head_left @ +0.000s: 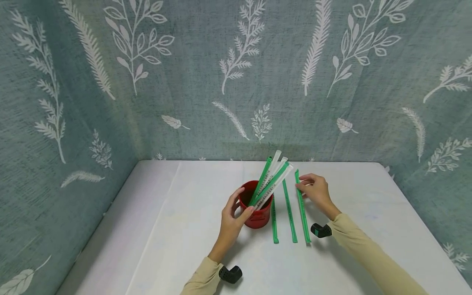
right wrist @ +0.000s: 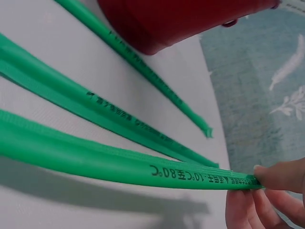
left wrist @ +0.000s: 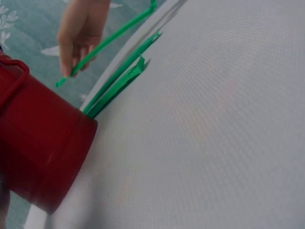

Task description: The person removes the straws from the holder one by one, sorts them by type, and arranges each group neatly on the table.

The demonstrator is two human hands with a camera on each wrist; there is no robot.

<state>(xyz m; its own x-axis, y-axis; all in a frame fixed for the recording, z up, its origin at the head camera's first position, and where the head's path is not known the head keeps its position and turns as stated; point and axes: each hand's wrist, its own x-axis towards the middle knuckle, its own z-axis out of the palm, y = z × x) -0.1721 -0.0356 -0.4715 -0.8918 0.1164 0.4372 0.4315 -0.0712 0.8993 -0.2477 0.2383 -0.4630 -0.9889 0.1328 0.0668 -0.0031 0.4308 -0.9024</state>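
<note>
My left hand (head_left: pixel 231 224) holds the red bucket (head_left: pixel 258 220) by its near left side, thumb and fingers spread around the rim. Several paper-wrapped straws, green (head_left: pixel 262 179) and white (head_left: pixel 282 180), lean out of the bucket toward the right. To the right of it, my right hand (head_left: pixel 317 191) pinches a green-wrapped straw (right wrist: pixel 119 164) near its far end between thumb and fingers. In the left wrist view this straw (left wrist: pixel 112 39) slants up off the table. Two more green-wrapped straws (head_left: pixel 289 213) lie side by side between the bucket and the held one.
The white table (head_left: pixel 177 246) reaches back to a grey-green curtain (head_left: pixel 199 82) with white leaf prints. Black wrist cameras (head_left: pixel 230 274) sit at both cuffs, close over the tabletop.
</note>
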